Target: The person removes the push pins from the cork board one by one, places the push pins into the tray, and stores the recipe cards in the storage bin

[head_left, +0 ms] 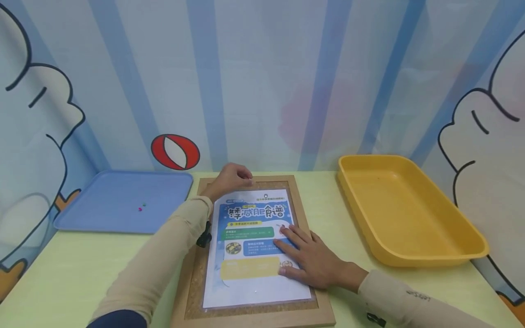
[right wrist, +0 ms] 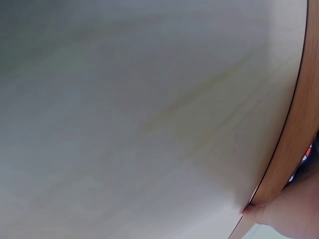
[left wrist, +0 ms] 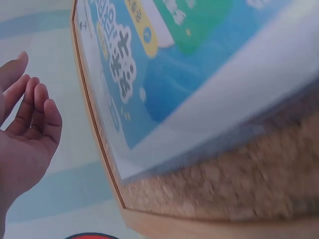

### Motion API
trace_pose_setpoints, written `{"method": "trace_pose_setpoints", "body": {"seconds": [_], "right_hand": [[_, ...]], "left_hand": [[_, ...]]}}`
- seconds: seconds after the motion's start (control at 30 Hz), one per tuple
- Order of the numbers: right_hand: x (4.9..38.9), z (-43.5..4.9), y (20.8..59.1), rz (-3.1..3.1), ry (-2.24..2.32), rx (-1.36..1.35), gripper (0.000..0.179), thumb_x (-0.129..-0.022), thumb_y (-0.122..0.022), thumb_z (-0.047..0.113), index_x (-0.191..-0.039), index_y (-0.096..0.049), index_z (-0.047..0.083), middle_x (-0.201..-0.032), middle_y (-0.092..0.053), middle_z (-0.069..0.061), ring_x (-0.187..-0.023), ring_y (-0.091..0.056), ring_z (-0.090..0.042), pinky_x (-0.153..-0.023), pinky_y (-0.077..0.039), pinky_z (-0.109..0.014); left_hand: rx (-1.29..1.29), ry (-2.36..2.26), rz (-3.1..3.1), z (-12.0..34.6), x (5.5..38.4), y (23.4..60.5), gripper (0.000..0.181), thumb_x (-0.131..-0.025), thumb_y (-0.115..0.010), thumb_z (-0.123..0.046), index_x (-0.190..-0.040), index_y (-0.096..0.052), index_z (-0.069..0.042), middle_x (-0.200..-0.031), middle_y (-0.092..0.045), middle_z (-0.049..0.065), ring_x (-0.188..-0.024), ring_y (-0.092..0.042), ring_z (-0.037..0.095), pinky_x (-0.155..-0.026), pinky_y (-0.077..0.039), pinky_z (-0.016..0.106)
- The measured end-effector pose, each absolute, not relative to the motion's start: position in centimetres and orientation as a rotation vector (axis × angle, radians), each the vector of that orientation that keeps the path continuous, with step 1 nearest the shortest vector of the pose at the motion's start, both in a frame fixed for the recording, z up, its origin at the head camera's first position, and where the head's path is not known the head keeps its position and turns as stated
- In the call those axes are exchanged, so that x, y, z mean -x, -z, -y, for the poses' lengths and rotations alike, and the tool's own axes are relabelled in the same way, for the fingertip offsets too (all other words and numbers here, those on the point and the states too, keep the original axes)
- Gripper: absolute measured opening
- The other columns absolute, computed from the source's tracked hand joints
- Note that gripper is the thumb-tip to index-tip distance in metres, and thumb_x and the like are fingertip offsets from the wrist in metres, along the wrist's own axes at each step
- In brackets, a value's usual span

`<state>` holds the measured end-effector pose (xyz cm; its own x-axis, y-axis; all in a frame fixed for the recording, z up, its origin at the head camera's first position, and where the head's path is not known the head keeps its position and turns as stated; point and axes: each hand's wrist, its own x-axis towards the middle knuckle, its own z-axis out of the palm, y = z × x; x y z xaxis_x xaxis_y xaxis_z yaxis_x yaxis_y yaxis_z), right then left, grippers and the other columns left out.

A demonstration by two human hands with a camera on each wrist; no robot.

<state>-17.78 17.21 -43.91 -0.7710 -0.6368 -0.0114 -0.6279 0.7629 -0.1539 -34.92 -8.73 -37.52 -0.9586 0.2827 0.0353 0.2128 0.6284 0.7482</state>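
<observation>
Partly under right hand (head_left: 311, 258), poster (head_left: 255, 248)

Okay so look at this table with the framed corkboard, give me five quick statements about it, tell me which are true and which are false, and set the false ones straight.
1. The blue tray is left of the framed corkboard in the head view. True.
2. The right hand has fingers on the printed sheet. True.
3. The sheet covers the whole corkboard. False: bare cork shows around it.
4. The yellow tray stands right of the corkboard in the head view. True.
5. The small pink and green bits are in the yellow tray. False: those bits lie on the blue tray.
</observation>
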Motion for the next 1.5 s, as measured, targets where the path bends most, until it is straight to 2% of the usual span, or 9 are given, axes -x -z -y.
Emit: {"method": "trace_pose_setpoints", "body": {"seconds": [0.37,0.67,0.9,1.07,1.2,1.33,1.5], "right_hand": [[17.8,-17.1,43.9,-2.856,0.217,1.029,0.072,-0.098,-0.035,0.068,-0.158,-0.028,0.029,-0.169,-0.017,-0.003,-0.156,-0.012,-0.031,-0.114,-0.023,-0.068],[17.9,-17.1,43.5,-2.857,0.21,1.048,0.071,-0.098,-0.034,0.067,-0.158,-0.028,0.029,-0.168,-0.018,-0.005,-0.156,-0.012,-0.032,-0.113,-0.024,-0.069],[17.9,-17.3,43.6,-2.855,0.217,1.048,0.071,-0.098,-0.035,0.066,-0.158,-0.028,0.028,-0.168,-0.018,-0.005,-0.156,-0.012,-0.032,-0.113,-0.025,-0.069],[17.8,-17.3,43.6,-2.857,0.219,1.052,0.071,-0.098,-0.036,0.066,-0.158,-0.029,0.028,-0.168,-0.019,-0.006,-0.156,-0.013,-0.032,-0.112,-0.025,-0.069],[17.8,-17.4,43.7,-2.859,0.23,1.059,0.07,-0.099,-0.036,0.065,-0.157,-0.03,0.027,-0.167,-0.02,-0.007,-0.155,-0.014,-0.034,-0.112,-0.026,-0.07],[17.8,-17.4,43.8,-2.857,0.227,1.059,0.07,-0.099,-0.035,0.065,-0.157,-0.03,0.027,-0.167,-0.02,-0.007,-0.155,-0.014,-0.034,-0.112,-0.026,-0.07],[17.8,-17.5,43.7,-2.86,0.223,1.051,0.07,-0.099,-0.035,0.065,-0.157,-0.03,0.027,-0.167,-0.02,-0.007,-0.155,-0.014,-0.034,-0.112,-0.027,-0.069]], "left_hand": [[-0.513,-1.056,-2.709,7.1,35.4,38.4,0.01,-0.088,-0.076,-0.014,-0.096,-0.074,-0.007,-0.096,-0.071,0.008,-0.089,-0.063,0.021,-0.082,-0.05,0.034],[-0.51,-0.964,-2.686,6.3,36.2,39.2,0.006,-0.087,-0.076,-0.016,-0.091,-0.075,-0.011,-0.091,-0.071,0.005,-0.084,-0.061,0.018,-0.077,-0.047,0.03],[-0.429,-0.913,-2.656,5.2,35.6,39.0,0.013,-0.088,-0.075,-0.017,-0.1,-0.072,-0.012,-0.099,-0.07,0.005,-0.094,-0.063,0.022,-0.09,-0.05,0.039],[-0.432,-0.878,-2.666,4.7,35.7,39.1,0.011,-0.089,-0.074,-0.014,-0.099,-0.073,-0.011,-0.098,-0.069,0.006,-0.094,-0.062,0.023,-0.09,-0.05,0.039],[-0.449,-0.829,-2.695,4.3,35.8,39.2,0.008,-0.088,-0.074,-0.012,-0.095,-0.073,-0.01,-0.095,-0.069,0.006,-0.091,-0.062,0.022,-0.086,-0.05,0.037],[-0.452,-0.785,-2.717,3.9,35.7,39.2,0.004,-0.087,-0.075,-0.011,-0.089,-0.072,-0.01,-0.087,-0.069,0.004,-0.082,-0.061,0.02,-0.076,-0.048,0.033],[-0.467,-0.746,-2.743,3.3,35.6,39.0,0.006,-0.087,-0.075,-0.011,-0.083,-0.072,-0.009,-0.08,-0.067,0.004,-0.076,-0.06,0.019,-0.07,-0.045,0.03]]}}
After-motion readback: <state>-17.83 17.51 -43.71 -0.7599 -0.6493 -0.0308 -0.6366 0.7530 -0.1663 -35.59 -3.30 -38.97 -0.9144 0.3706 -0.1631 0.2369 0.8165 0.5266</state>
